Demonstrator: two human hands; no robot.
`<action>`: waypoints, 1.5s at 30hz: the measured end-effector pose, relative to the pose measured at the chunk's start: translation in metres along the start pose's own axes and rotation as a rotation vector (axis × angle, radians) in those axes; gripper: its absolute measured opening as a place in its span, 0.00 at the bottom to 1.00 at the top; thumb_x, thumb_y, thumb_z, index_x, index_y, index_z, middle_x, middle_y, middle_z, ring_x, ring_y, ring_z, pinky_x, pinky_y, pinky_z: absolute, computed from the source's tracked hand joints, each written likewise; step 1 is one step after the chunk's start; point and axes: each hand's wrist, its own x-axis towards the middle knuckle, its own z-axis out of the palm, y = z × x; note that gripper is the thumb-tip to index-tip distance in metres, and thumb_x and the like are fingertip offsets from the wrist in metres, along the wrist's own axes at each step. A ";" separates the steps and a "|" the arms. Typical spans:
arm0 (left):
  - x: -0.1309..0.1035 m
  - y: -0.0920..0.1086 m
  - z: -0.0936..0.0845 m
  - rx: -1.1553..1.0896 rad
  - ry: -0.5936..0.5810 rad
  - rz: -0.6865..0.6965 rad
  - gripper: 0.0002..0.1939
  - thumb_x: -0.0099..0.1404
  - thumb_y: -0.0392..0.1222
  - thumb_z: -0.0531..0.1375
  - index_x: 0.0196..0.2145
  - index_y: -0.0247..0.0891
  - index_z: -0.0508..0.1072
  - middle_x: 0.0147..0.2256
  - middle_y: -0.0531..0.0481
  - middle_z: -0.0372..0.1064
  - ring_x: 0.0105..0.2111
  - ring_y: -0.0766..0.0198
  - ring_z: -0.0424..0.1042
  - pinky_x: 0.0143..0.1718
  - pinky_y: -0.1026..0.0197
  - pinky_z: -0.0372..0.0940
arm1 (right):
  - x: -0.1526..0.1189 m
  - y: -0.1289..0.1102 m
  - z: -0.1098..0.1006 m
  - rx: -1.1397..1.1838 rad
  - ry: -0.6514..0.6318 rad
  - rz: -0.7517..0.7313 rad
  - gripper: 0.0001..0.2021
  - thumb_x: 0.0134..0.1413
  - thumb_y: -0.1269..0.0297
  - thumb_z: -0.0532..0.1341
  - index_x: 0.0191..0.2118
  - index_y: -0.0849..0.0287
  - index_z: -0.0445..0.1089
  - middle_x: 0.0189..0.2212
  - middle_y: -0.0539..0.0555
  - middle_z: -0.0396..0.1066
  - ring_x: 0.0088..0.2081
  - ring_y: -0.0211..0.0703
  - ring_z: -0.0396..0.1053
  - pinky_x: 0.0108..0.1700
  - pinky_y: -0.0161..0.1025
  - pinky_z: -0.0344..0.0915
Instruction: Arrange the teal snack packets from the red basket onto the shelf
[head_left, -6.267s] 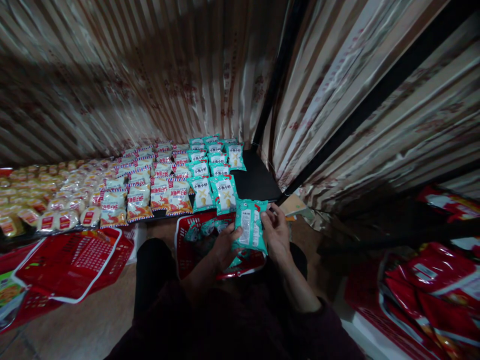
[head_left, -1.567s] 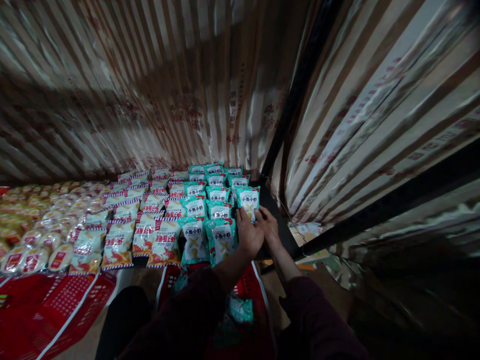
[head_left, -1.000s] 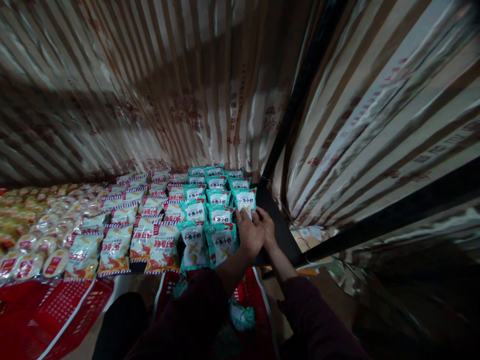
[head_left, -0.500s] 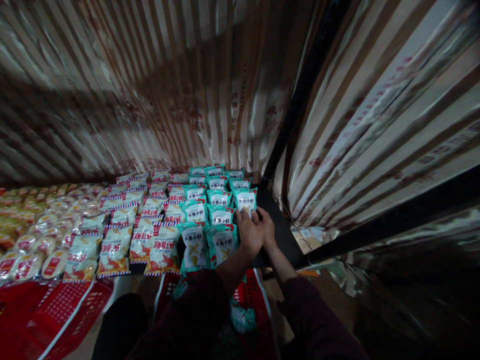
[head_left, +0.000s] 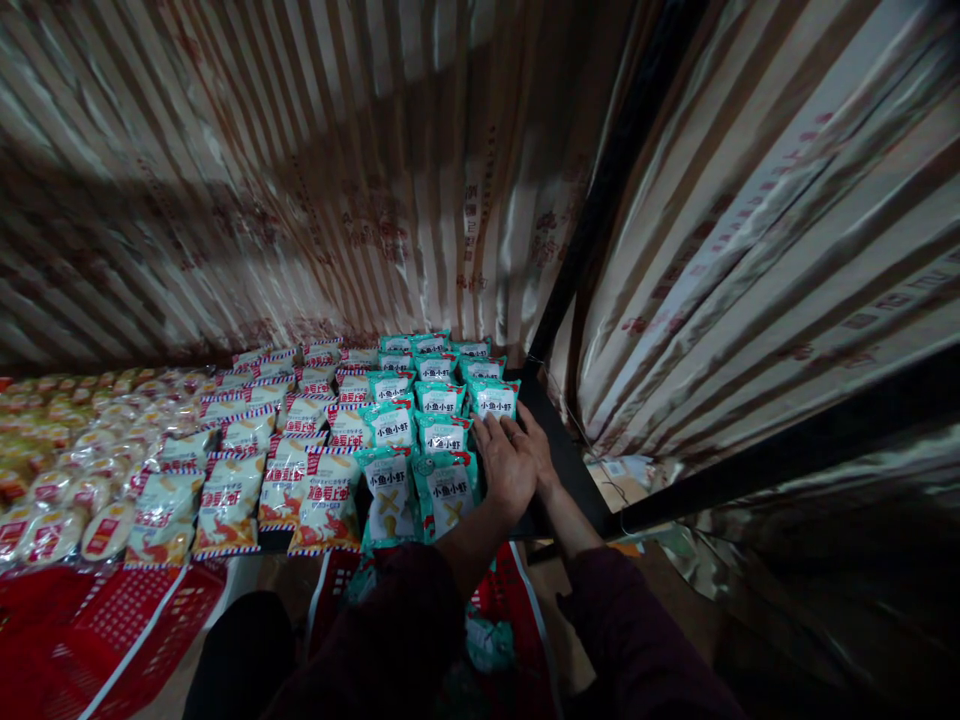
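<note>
On a black shelf (head_left: 577, 475), left hand (head_left: 508, 465) and right hand (head_left: 534, 447), fingers extended, touch a teal snack bag (head_left: 495, 399).

Open shelf (head_left: 576, 478) rightward; black post (head_left: 585, 240) behind

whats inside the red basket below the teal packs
A teal pack shows in the red basket; the left sleeve covers much of it, and what lies there cannot be seen.

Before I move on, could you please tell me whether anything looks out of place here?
Only the loose papers right of the black shelf: they lie in disarray, while the teal packs sit in neat rows.
</note>
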 end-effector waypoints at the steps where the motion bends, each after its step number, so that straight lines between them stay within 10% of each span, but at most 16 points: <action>1: -0.001 0.002 -0.002 0.005 -0.014 -0.013 0.28 0.64 0.38 0.48 0.62 0.33 0.55 0.64 0.38 0.48 0.66 0.50 0.41 0.66 0.48 0.41 | 0.001 -0.003 -0.001 0.018 -0.001 -0.001 0.29 0.49 0.51 0.57 0.57 0.53 0.63 0.49 0.54 0.72 0.51 0.52 0.68 0.54 0.50 0.61; 20: -0.002 -0.005 0.001 -0.021 -0.012 -0.010 0.25 0.65 0.37 0.48 0.59 0.30 0.57 0.64 0.33 0.48 0.66 0.51 0.40 0.65 0.47 0.44 | 0.065 -0.025 0.010 0.317 -0.095 0.189 0.24 0.52 0.49 0.58 0.50 0.58 0.70 0.43 0.54 0.76 0.46 0.50 0.72 0.49 0.44 0.68; 33: 0.001 -0.005 0.006 0.016 0.013 -0.054 0.28 0.64 0.37 0.48 0.61 0.25 0.54 0.64 0.30 0.46 0.66 0.49 0.41 0.65 0.47 0.44 | 0.060 -0.029 0.008 0.284 -0.164 0.189 0.25 0.50 0.47 0.60 0.48 0.60 0.71 0.35 0.55 0.78 0.36 0.48 0.74 0.40 0.43 0.70; 45: -0.009 0.002 -0.001 0.018 -0.032 -0.080 0.34 0.59 0.32 0.49 0.62 0.14 0.48 0.65 0.25 0.38 0.67 0.49 0.34 0.67 0.51 0.38 | 0.041 -0.025 -0.003 0.146 -0.047 0.109 0.29 0.48 0.41 0.59 0.48 0.59 0.70 0.43 0.57 0.75 0.46 0.50 0.71 0.49 0.43 0.66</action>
